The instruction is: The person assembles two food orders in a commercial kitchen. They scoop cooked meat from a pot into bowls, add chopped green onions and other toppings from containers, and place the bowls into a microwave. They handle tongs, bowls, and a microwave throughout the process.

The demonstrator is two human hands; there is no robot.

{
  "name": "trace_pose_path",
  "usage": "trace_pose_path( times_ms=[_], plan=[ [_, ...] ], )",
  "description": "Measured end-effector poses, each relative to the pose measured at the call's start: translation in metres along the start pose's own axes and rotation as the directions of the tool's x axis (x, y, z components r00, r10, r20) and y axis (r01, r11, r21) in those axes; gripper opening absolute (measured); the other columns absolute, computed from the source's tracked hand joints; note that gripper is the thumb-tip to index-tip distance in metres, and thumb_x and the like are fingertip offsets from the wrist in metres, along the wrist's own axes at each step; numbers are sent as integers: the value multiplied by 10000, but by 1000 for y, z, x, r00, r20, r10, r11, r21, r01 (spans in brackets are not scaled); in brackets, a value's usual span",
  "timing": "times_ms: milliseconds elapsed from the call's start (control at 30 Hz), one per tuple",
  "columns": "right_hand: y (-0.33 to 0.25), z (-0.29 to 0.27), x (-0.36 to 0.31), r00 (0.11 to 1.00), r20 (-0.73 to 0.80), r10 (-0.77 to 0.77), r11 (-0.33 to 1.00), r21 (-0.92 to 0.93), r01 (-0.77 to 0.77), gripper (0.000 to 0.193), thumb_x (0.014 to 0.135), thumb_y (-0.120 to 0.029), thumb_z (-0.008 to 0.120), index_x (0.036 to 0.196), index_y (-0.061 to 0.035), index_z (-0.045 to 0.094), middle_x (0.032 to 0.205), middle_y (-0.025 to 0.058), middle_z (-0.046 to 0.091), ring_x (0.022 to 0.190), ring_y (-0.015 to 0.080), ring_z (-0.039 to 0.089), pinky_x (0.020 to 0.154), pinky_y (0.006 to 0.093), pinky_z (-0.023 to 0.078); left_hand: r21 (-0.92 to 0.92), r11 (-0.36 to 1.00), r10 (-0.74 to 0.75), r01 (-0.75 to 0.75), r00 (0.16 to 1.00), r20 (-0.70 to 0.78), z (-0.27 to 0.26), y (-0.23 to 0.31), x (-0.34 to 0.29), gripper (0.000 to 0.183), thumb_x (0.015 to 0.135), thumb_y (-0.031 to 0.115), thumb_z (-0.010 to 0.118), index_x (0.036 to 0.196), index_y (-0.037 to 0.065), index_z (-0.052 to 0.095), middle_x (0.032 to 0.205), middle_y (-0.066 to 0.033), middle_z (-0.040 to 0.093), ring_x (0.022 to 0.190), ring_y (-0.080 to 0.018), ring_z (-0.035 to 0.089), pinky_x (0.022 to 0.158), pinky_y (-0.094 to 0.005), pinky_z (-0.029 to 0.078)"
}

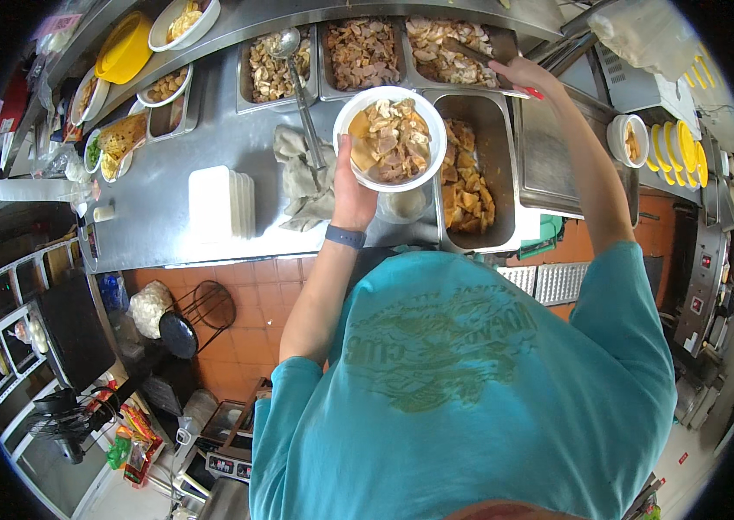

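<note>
My left hand grips a round white bowl from its near left side, thumb on the rim. Chopped meat pieces fill the bowl, which is held up over the steel counter. At the far right, my right hand is closed around a long, dark serving utensil with red at its handle end. The utensil's far end reaches into a metal pan of sliced pale meat. Whether it is tongs or a spoon, I cannot tell.
Two more meat pans stand left of it, one with a metal ladle leaning out. A deep pan of brown pieces sits near right. Stacked white containers and a grey cloth lie on the steel counter. Yellow bowls occupy the shelf.
</note>
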State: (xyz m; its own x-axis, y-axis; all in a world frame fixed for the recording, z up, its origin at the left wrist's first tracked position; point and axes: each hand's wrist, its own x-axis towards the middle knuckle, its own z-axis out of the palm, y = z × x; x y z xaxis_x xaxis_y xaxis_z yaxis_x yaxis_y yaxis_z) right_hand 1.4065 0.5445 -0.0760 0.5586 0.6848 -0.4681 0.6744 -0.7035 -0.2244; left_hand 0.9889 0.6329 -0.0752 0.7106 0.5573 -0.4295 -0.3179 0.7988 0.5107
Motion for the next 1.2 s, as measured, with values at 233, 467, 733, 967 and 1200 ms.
trace_pose_path(
  times_ms=[233,467,733,967,1200],
  plan=[
    [1,15,22,996,-13,-88,959,268,88,572,967,-499,549,660,-16,550,505,59,524,430,160,504,463,348,415,-35,998,-55,54,998,-35,1,1,3,618,1048,490,354,1488,57,350,1491,-134,444,1362,-288,434,1145,-451,340],
    [-12,18,38,984,168,64,796,586,-152,557,1010,-478,507,618,-84,495,520,-10,450,416,103,394,396,280,330,21,999,-33,33,999,7,4,1,7,615,1048,489,356,1479,51,360,1481,-132,456,1357,-291,439,1143,-444,338],
    [6,19,-18,989,147,21,693,711,-120,437,1003,-483,527,780,-107,535,599,-55,462,446,41,384,378,213,312,0,1000,-18,18,1000,7,3,4,3,604,1049,479,364,1475,52,370,1485,-122,456,1357,-280,440,1144,-440,337],
    [19,6,-84,990,130,48,715,688,-125,473,985,-550,517,788,-121,543,622,-66,465,477,23,388,405,205,315,-22,999,-31,31,999,-11,5,2,8,570,1037,447,427,1468,78,383,1469,-82,470,1347,-255,446,1133,-417,335],
    [7,0,-127,982,171,80,642,745,-182,476,977,-564,523,846,-112,593,629,-71,484,499,33,414,433,222,320,-25,999,-25,26,1000,12,16,2,21,556,1052,448,385,1456,67,401,1462,-110,482,1341,-274,458,1139,-435,348]
  ],
)
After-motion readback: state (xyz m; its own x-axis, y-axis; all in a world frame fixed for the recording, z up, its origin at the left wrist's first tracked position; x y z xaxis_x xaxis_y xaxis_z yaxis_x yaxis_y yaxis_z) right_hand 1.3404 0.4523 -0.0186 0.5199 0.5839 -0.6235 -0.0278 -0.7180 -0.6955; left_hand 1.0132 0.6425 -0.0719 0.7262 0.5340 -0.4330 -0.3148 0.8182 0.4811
